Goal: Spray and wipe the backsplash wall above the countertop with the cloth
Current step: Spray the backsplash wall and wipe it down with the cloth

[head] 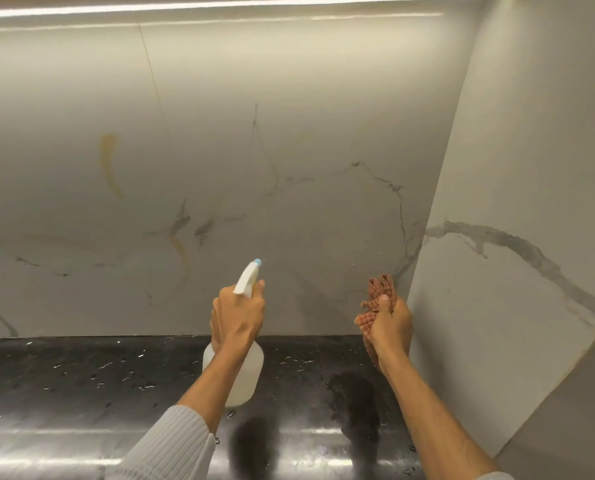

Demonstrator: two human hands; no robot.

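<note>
While the left hand [238, 315] grips a white spray bottle [235, 368] by its neck, nozzle aimed at the marble backsplash [220, 168], the right hand [389, 322] clutches a bunched orange checked cloth [375, 299] just beside the corner. Both hands hover above the dark, glossy tabletop [81, 382], well apart from each other.

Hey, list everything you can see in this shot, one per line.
Veined marble backsplash wall: one, white-grey, straight ahead.
Marble side wall: one, white-grey, right.
Glossy stone countertop: one, black, below the backsplash wall.
Translucent plastic spray bottle: one, white, blue-tipped nozzle, over the countertop.
Checked cloth: one, orange, bunched near the corner.
Light strip: one, white, top edge.
Ribbed sleeve: one, grey, left forearm.
Left hand: one, grips the spray bottle.
Right hand: one, grips the cloth.
</note>
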